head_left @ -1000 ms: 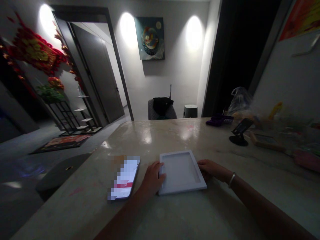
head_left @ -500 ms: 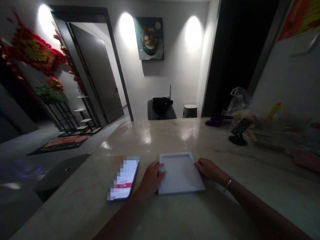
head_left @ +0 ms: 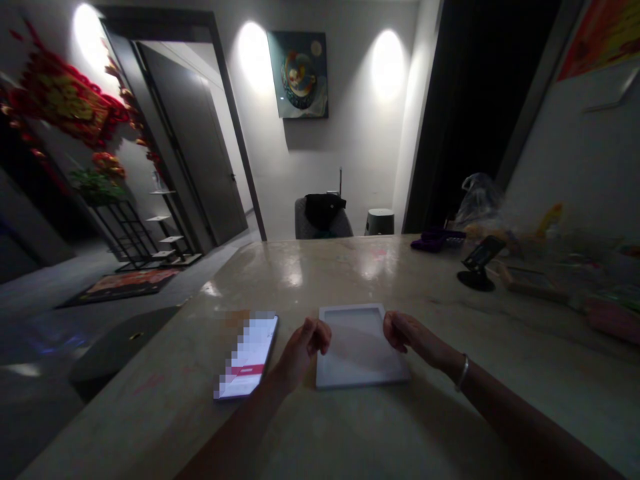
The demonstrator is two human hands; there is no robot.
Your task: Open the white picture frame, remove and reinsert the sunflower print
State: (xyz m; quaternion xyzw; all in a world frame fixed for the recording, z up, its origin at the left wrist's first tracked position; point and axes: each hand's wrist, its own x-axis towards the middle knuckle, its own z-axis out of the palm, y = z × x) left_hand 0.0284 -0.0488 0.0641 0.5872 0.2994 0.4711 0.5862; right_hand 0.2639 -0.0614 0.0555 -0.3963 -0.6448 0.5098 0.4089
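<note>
A white, shallow square tray or frame (head_left: pixel 361 360) with a raised rim lies flat on the table in front of me. At its left edge is my left hand (head_left: pixel 306 347), its fingers curled into a loose fist with nothing seen in them. My right hand (head_left: pixel 406 333) is curled the same way over the upper right edge, also with nothing visible inside, and a bracelet (head_left: pixel 462 372) circles that wrist. Whether either hand touches the rim I cannot tell. Left of my left hand lies a phone (head_left: pixel 254 353) with a lit, partly pixelated screen.
The pale stone table (head_left: pixel 330 273) carries a black phone stand (head_left: pixel 477 267), a purple item (head_left: pixel 434 240) and a clear plastic bag (head_left: pixel 480 200) on the right. A chair with black cloth (head_left: pixel 324 212) stands beyond the far edge; a dark stool (head_left: pixel 123 347) is at the left.
Both hands have lifted from the tray's side edges, and their fingers have curled inward. The right hand has shifted slightly left over the rim. The tray and phone stay in place.
</note>
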